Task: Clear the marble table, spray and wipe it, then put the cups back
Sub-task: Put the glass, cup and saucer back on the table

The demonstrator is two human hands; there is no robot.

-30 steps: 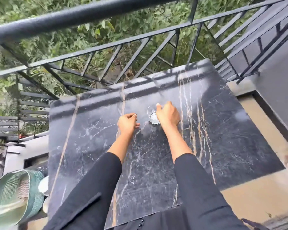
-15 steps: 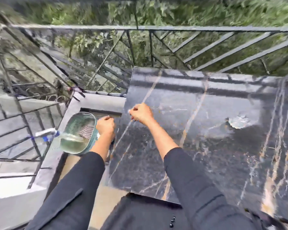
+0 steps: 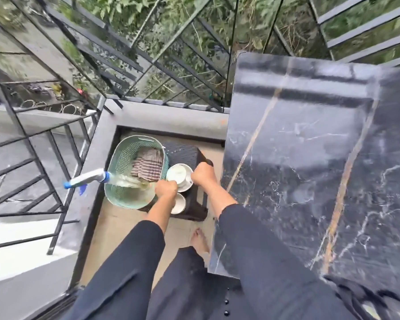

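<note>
- A person leans over a low dark stool (image 3: 185, 152) standing just beside the black marble surface (image 3: 310, 169) on a railed balcony.
- Two white cups sit on the stool: the upper cup (image 3: 179, 175) on a saucer (image 3: 188, 185), the lower cup (image 3: 179, 204) nearer the person.
- Left hand (image 3: 166, 189) is clenched at the upper cup's near rim and right hand (image 3: 203, 175) at the saucer's right edge; whether either grips cannot be told.
- A green basket (image 3: 123, 158) beside the cups holds a striped cloth (image 3: 148, 166), and a spray bottle (image 3: 88, 179) lies across its rim.
</note>
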